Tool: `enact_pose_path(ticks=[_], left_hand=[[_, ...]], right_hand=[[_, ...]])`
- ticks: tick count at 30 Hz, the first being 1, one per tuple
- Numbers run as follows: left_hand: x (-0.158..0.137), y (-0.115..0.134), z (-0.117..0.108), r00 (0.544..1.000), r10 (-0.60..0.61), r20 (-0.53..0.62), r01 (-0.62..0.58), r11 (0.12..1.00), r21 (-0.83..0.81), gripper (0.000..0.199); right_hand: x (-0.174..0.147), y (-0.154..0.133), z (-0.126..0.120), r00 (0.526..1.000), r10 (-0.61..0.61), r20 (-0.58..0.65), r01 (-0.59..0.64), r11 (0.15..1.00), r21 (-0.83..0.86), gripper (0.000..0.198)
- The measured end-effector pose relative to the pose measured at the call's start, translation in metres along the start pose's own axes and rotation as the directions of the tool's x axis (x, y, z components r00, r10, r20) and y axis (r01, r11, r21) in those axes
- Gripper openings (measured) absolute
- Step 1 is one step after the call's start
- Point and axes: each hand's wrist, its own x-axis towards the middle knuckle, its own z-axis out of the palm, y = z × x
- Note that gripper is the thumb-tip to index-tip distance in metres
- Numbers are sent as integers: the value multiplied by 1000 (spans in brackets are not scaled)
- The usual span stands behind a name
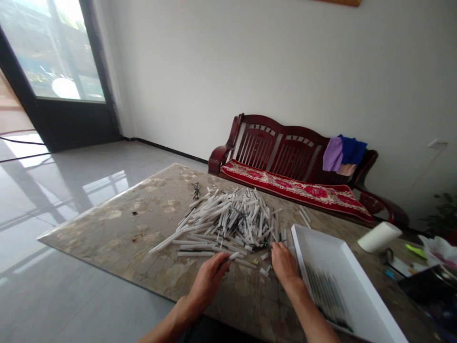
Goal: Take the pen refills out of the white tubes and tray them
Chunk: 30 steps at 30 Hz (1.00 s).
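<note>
A heap of thin white and dark stick-like tubes (232,214) lies on the patterned table cover. At the near edge of the heap, my left hand (213,270) is closed, with a short white tube (233,256) pinched between thumb and fingers. My right hand (283,262) is closed at the heap's right edge, its fingertips bent down; whatever they hold is too small to make out. Short white pieces (264,271) lie between the hands. Right of my right hand stands a white open box (352,281), with a row of thin dark-tipped sticks (328,295) inside.
The table (143,238) has a pair of dark glasses (196,190) behind the heap and a small dark bit (134,213) at left. A white roll (379,237) and a black object (428,288) are at right. A red wooden bench (285,147) stands beyond.
</note>
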Motion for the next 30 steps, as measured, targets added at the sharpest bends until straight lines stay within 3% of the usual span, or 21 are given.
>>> enact_pose_path(ticks=[2,4,5,6,8,9,11,13,18,22,26,30], left_hand=[[-1,2,0,1000,12,1,-12,1000,-9,27],[-3,4,1,1000,14,6,-14,1000,-21,27],[-3,5,2,1000,13,9,-13,1000,-27,27],[-4,5,3,1000,11,15,-11,999,-32,28],[-5,5,5,1000,9,27,-8,999,-35,28],[-6,5,5,999,9,31,-8,999,-34,28],[-7,5,5,999,7,39,-6,999,-34,27],[-8,7,4,999,7,43,-6,999,-40,27],[-8,12,-3,999,16,50,-15,1000,-27,28],[-9,13,-5,998,26,64,-25,1000,-17,28],[-9,13,-5,996,27,81,-27,1000,-7,29],[-9,14,-7,996,26,86,-35,995,99,29]], right_hand=[[-5,-9,-2,999,0,-37,3,997,77,22],[-15,-26,-3,997,70,-33,-55,943,329,23],[-21,-38,-3,991,132,0,-113,845,523,27],[-28,-51,-4,979,194,64,-181,676,714,31],[-41,-77,-6,952,248,179,-263,370,891,38],[-47,-89,-7,943,254,216,-285,277,918,40],[-54,-106,-10,928,257,271,-320,171,932,42],[-58,-115,-12,916,260,307,-347,127,929,44],[-60,-118,-12,904,258,340,-379,117,918,40],[-60,-118,-12,915,247,319,-365,171,915,36],[-60,-111,-9,956,201,213,-274,363,890,32],[-59,-99,-10,1000,7,0,-4,660,751,14]])
